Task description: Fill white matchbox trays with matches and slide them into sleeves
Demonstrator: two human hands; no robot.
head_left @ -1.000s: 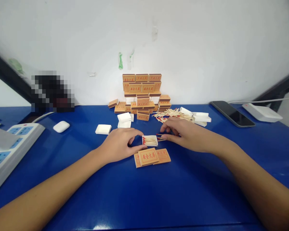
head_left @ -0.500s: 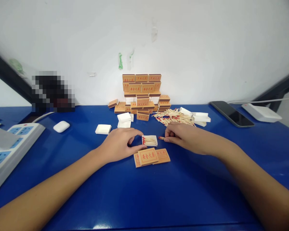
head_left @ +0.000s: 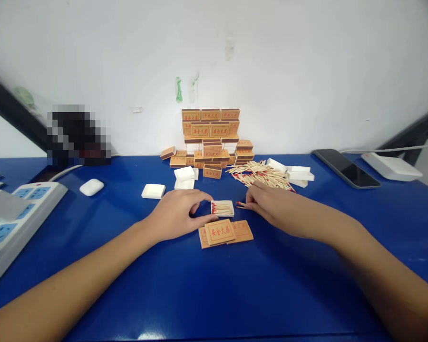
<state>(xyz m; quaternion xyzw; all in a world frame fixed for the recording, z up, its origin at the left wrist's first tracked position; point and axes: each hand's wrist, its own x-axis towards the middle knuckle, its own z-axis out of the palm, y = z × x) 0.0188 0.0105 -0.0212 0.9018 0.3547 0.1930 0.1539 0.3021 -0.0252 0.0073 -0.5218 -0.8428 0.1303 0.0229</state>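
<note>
A white matchbox tray (head_left: 232, 207) lies on the blue table, partly filled with red-tipped matches (head_left: 221, 208). My left hand (head_left: 180, 211) is at its left end, thumb and fingers curved round the tray's near and far sides. Just right of the tray, my right hand (head_left: 267, 206) pinches a few matches (head_left: 240, 204), their red heads pointing left. Several flattened orange matchbox sleeves (head_left: 220, 232) overlap on the table in front of the tray. Behind my right hand lies a loose pile of matches (head_left: 260, 174).
Orange matchboxes (head_left: 210, 130) are stacked against the wall. White trays (head_left: 153, 191) lie at left, others (head_left: 299, 172) right of the match pile. A phone (head_left: 345, 168) and white box (head_left: 392, 167) are at right; a power strip (head_left: 53, 194) and white earbud case (head_left: 91, 187) at left.
My right hand has shifted very slightly right with the matches still pinched. My left hand and the tray stay in place.
</note>
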